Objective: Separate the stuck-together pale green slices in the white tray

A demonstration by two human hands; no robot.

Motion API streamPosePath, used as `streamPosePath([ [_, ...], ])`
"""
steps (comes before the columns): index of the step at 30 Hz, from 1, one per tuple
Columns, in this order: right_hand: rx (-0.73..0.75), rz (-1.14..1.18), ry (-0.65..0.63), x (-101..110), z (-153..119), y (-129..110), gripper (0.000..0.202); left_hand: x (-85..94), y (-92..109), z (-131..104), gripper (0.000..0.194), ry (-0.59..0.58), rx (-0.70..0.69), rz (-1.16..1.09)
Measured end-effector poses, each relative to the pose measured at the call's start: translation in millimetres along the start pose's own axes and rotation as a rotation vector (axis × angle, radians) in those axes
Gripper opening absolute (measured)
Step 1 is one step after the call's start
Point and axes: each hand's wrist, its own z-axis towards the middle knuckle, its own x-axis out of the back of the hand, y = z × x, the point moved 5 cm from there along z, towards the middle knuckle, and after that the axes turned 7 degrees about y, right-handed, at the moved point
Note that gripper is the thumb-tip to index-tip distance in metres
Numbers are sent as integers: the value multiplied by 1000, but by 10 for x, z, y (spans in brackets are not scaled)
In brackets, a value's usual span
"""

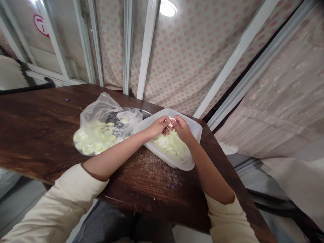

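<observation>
My left hand (160, 127) and my right hand (181, 128) meet above a white plastic tub (195, 130). Between their pinched fingertips is a small whitish piece (172, 122), gripped from both sides. Pale green-white pieces (172, 145) cover the bottom of the tub. Left of the tub lies a clear plastic bag (95, 135) with more of the same pale pieces inside. Part of a round metal tray or bowl (144, 113) shows behind the bag; the rest of it is hidden.
The dark wooden table (37, 135) carries scattered crumbs (154, 168) in front of the tub. White-framed panels with a dotted curtain (177, 60) stand behind its far edge. A pale cloth (301, 185) hangs at the right, beyond the table.
</observation>
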Motion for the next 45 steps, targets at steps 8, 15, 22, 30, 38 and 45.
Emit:
streamPosePath([
  [8, -56, 15, 23, 34, -4, 6, 36, -57, 25, -46, 21, -71, 17, 50],
  [15, -92, -496, 227, 237, -32, 41, 38, -58, -61, -13, 19, -64, 82, 68],
  [22, -72, -271, 262, 222, 22, 148, 30, -22, -49, -13, 16, 6, 74, 38],
  [30, -35, -87, 79, 92, 24, 75, 28, -33, -29, -35, 15, -8, 69, 73],
  [38, 153, -615, 205, 145, -24, -165, 27, -62, -56, -27, 16, -20, 116, 64],
  [45, 208, -769, 242, 132, -45, -256, 28, -48, -68, 12, 8, 30, 174, -19],
])
